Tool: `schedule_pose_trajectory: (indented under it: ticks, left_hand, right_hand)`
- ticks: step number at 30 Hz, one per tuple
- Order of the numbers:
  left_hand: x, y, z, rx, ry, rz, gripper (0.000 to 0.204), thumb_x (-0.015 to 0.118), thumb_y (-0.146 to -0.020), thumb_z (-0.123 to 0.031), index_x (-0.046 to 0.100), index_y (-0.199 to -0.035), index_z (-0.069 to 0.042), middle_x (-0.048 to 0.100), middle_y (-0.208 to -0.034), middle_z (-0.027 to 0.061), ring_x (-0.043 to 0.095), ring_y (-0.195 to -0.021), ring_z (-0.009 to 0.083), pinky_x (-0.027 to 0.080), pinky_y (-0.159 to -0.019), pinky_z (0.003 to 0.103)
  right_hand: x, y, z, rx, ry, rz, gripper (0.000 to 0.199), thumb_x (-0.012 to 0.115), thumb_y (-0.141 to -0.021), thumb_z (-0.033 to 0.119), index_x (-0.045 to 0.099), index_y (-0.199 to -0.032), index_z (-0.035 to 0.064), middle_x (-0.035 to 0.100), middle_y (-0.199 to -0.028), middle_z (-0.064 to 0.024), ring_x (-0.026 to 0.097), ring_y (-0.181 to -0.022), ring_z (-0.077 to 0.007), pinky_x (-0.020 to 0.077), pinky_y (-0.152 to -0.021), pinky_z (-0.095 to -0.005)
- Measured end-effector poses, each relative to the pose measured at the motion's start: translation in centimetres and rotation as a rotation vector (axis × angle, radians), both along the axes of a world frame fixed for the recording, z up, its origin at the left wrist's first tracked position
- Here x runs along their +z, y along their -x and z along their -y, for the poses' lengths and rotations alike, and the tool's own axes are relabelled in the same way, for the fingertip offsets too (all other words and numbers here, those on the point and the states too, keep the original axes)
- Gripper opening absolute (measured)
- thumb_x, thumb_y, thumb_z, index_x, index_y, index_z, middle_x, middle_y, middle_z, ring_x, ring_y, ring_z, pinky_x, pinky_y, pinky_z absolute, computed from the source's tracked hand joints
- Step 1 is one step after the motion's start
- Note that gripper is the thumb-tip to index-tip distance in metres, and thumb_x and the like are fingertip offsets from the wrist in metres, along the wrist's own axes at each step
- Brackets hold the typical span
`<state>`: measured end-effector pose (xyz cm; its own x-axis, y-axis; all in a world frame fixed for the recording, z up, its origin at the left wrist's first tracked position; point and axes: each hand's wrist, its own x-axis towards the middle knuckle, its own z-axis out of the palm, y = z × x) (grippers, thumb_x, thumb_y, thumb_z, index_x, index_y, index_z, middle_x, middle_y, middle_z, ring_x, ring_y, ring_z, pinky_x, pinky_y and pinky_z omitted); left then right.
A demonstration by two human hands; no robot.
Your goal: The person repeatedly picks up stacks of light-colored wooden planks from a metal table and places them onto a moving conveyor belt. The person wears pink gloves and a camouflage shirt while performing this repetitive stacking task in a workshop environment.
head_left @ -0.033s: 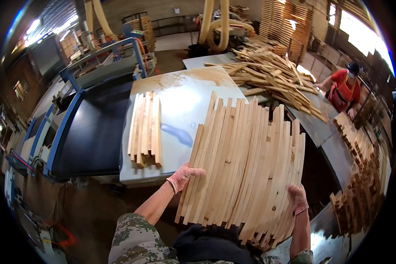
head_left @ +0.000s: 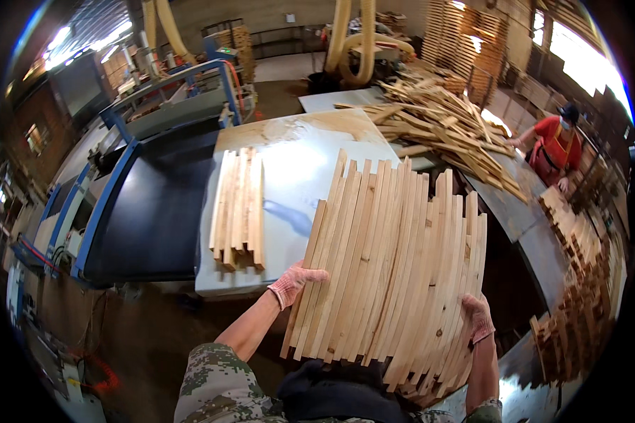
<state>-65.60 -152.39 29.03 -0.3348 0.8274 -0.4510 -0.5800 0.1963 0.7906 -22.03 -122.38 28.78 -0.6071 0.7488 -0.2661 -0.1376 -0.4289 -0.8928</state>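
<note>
I hold a wide bundle of pale wooden slats [head_left: 391, 268] side by side in front of my chest, its far ends over the white table [head_left: 296, 158]. My left hand [head_left: 294, 282], in a pink work glove, grips the bundle's left edge. My right hand [head_left: 478, 317], gloved too, clasps the right edge lower down. A smaller stack of slats [head_left: 238, 208] lies on the table to the left of the bundle.
A blue-framed machine with a black belt [head_left: 148, 211] stands left of the table. A heap of loose slats [head_left: 444, 127] covers a grey bench at the back right, where a person in a red top [head_left: 554, 148] works. Stacked wood pieces [head_left: 578, 282] line the right side.
</note>
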Motion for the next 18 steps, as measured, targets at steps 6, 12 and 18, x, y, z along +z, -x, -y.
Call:
schedule_pose_trajectory:
  ticks: [6, 12, 18]
  left_hand:
    - [-3.1, 7.5, -1.3, 0.141, 0.095, 0.036, 0.063, 0.092, -0.084, -0.013, 0.065, -0.138, 0.005, 0.077, -0.123, 0.0156, 0.077, -0.105, 0.0276, 0.065, -0.094, 0.044]
    - [-3.5, 10.4, -4.7, 0.275, 0.288, -0.044, 0.07, 0.092, -0.089, -0.023, 0.059, -0.143, 0.007, 0.072, -0.135, 0.019, 0.069, -0.125, 0.0281, 0.055, -0.111, 0.043]
    - [-3.5, 17.3, -12.0, 0.296, 0.469, -0.484, 0.114, 0.078, -0.091, -0.065, 0.031, -0.166, 0.007, 0.062, -0.15, 0.0275, 0.062, -0.138, 0.0358, 0.051, -0.115, 0.05]
  right_hand:
    - [-2.2, 11.4, -9.0, 0.174, -0.029, 0.209, 0.048, 0.076, -0.083, 0.008, 0.068, -0.129, -0.0058, 0.077, -0.107, -0.011, 0.077, -0.094, -0.0236, 0.0644, -0.092, -0.039]
    - [-4.4, 17.8, -15.0, 0.24, 0.033, 0.32, 0.037, 0.075, -0.084, 0.002, 0.07, -0.119, -0.0081, 0.077, -0.102, -0.0122, 0.077, -0.088, -0.0228, 0.0647, -0.09, -0.0383]
    - [-4.0, 23.9, -21.3, 0.269, -0.011, 0.267, 0.044, 0.074, -0.086, 0.006, 0.067, -0.126, -0.0088, 0.076, -0.106, -0.0148, 0.077, -0.09, -0.0267, 0.0657, -0.089, -0.042]
